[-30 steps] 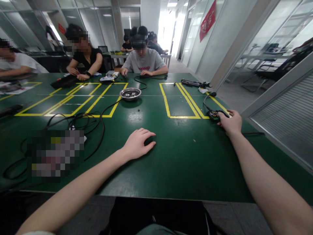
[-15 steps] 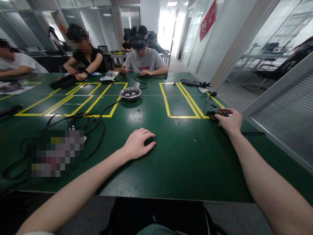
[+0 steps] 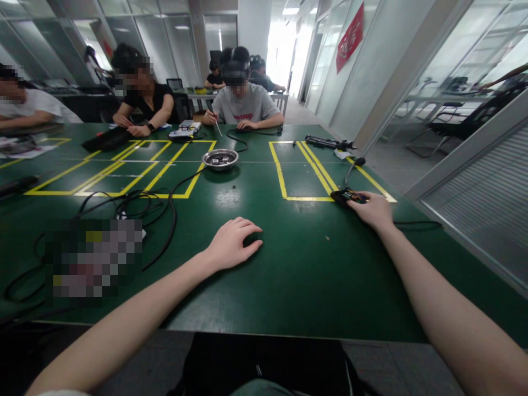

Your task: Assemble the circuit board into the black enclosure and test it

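Observation:
My left hand (image 3: 236, 242) rests on the green table (image 3: 297, 280), its fingers spread and nothing in them. At the right, my right hand (image 3: 374, 210) grips the base of what looks like a gooseneck microphone (image 3: 341, 198). Coloured wires and a circuit board (image 3: 355, 195) show in the base's open side. A bent stem rises from it to a black foam tip (image 3: 359, 161). The thumb is on the near side of the base; the fingers behind it are partly hidden.
A metal bowl (image 3: 220, 165) holds small metal parts. Yellow tape (image 3: 284, 184) marks boxes on the table. Black cables (image 3: 171, 220) coil at the left beside a blurred-out item (image 3: 97, 258). A folded black tripod-like object (image 3: 328, 142) lies far right. Several people sit across the table.
My right hand has moved left with the microphone, bringing its base to the yellow tape's corner. The left hand has stayed put. Opposite, a person's hand has tilted a thin tool downward.

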Demonstrator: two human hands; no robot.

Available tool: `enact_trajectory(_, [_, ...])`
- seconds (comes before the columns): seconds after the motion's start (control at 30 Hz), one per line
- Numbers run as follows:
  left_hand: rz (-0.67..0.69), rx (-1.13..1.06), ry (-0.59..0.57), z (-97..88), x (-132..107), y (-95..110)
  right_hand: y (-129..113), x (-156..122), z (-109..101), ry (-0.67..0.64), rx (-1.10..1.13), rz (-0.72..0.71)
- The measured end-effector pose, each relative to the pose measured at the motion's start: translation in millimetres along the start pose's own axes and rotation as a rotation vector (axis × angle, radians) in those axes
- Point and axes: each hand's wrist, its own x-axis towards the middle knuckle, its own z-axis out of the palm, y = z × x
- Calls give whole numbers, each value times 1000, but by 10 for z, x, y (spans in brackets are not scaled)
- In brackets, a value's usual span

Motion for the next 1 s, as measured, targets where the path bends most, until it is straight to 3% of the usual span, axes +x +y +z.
enact_trajectory(0.1, [6, -5, 12, 10, -13, -15, -357, -174, 54, -197, 79, -52])
enact_trajectory(0.3, [128, -86, 78, -62, -28, -4, -1141, -873, 64, -653, 461, -661])
enact_trajectory(0.4, [277, -141, -7, -123, -28, 33, -1374, -1199, 17, -822, 559, -868])
enact_trajectory(0.5, [317, -130, -96, -142, -34, 78, -1459, -1345, -2, -847, 589, -938])
enact_trajectory(0.63, [307, -51, -150, -124, -50, 116, -1432, -1313, 20, -797, 651, -950])
enact_trajectory(1.0, [144, 66, -86, -79, -54, 68, -1412, -1300, 72, -765, 682, -905])
